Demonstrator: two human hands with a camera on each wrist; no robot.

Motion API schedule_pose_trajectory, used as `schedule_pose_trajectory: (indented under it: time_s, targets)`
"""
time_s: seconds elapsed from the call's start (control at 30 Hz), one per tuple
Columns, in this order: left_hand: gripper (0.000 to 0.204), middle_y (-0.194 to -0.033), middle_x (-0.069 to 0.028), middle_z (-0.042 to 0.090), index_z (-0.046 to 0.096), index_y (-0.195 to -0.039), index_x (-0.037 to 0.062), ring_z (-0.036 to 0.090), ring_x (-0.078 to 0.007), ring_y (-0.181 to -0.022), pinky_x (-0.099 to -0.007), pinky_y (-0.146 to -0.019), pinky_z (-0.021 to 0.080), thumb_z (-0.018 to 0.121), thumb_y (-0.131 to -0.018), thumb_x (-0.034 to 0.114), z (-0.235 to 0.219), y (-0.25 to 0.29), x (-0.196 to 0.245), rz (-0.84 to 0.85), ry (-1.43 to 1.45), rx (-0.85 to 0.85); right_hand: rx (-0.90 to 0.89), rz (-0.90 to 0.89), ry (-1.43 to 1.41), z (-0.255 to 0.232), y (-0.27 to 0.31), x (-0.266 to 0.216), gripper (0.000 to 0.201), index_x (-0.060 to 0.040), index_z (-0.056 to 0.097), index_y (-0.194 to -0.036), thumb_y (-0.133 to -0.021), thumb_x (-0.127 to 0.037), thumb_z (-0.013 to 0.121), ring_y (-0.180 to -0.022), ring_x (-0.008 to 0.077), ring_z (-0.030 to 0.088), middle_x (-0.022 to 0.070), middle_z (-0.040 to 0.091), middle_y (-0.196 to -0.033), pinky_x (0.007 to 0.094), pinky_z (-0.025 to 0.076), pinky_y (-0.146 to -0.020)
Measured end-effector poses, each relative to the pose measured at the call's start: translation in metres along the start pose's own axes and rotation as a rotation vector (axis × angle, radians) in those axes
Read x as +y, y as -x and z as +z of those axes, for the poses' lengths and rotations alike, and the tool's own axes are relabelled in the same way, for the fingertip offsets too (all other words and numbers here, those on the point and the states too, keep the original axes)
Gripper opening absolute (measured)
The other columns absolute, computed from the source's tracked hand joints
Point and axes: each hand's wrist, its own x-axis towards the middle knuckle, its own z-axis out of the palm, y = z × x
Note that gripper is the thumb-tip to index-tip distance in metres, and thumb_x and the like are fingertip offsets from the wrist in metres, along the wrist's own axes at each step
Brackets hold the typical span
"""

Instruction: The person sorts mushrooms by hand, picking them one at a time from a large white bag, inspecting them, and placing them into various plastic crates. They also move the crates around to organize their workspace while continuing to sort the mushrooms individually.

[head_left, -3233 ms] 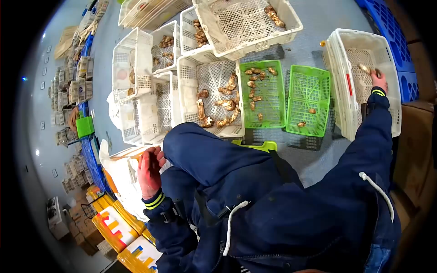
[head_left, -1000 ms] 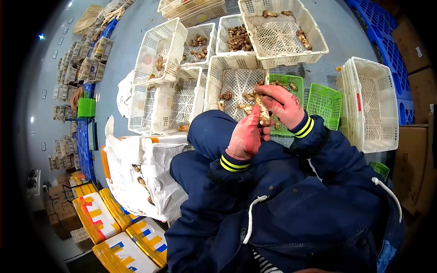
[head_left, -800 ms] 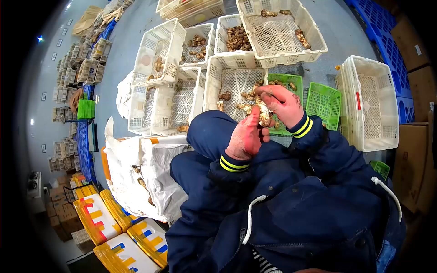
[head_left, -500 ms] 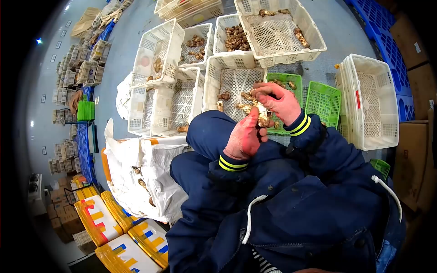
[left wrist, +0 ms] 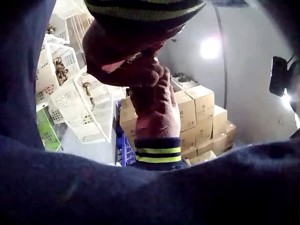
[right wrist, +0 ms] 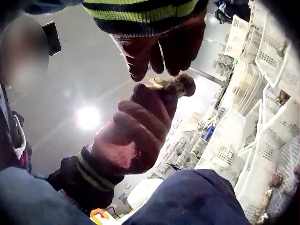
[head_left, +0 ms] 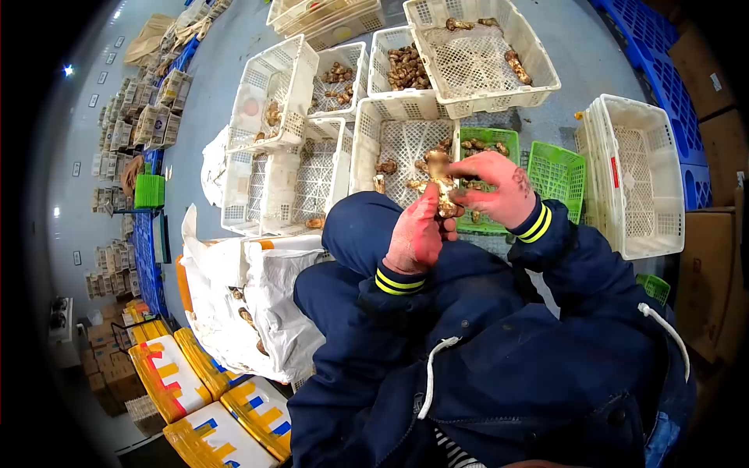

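A pale mushroom with a brown cap stands in the grip of the left hand, whose fingers curl round its lower stem. Beside it, the right hand reaches in with extended fingers close to the stem; whether they touch is unclear. In the right wrist view, the left hand grips the mushroom, and the right hand hangs over it with fairly straight fingers. The left wrist view has the left hand overlapping the right hand, with the mushroom mostly hidden.
White crates, one with a near rim, hold mushrooms beyond the knees. Two green baskets, one at right, adjoin them. Stacked white crates stand farther right. A white bag and taped boxes lie at left.
The right hand came from the crate stack at right to beside the left hand. Lately its fingers have moved off the cap, which now shows. The left hand has hardly moved in the last second.
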Motion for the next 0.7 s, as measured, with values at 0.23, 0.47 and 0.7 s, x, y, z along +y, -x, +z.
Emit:
schedule_pose_trajectory:
  time_s: [0.23, 0.47, 0.7]
  targets:
    - [0.034, -0.085, -0.0069, 0.061, 0.051, -0.108, 0.0077, 0.050, -0.0083, -0.058, -0.0217, -0.053, 0.041, 0.046, -0.091, 0.037, 0.002, 0.007, 0.001, 0.093, -0.231, -0.079, -0.032, -0.071, 0.048, 0.004, -0.006, -0.005, 0.020, -0.0057, 0.062, -0.090, -0.072, -0.014, 0.064, -0.072, 0.0286, 0.056, 0.0098, 0.059, -0.077, 0.0362, 0.044, -0.065]
    - [0.036, -0.073, -0.0048, 0.057, 0.051, -0.103, 0.0062, 0.045, -0.0095, -0.051, -0.0224, -0.047, 0.038, 0.044, -0.091, 0.040, -0.001, 0.009, 0.003, -0.011, -0.036, -0.106, -0.066, -0.156, 0.128, 0.013, -0.001, -0.004, 0.012, -0.0063, 0.057, -0.082, -0.072, -0.012, 0.059, -0.068, 0.0313, 0.052, 0.0102, 0.055, -0.071, 0.0390, 0.041, -0.062]
    - [0.041, -0.072, -0.0041, 0.055, 0.051, -0.099, 0.0052, 0.045, -0.0114, -0.052, -0.0244, -0.048, 0.039, 0.041, -0.091, 0.045, -0.001, 0.011, 0.014, 0.067, -0.077, -0.116, -0.055, -0.024, -0.314, 0.008, -0.004, -0.006, 0.015, -0.0054, 0.058, -0.092, -0.079, -0.013, 0.059, -0.076, 0.0266, 0.055, 0.0100, 0.057, -0.084, 0.0335, 0.043, -0.068]
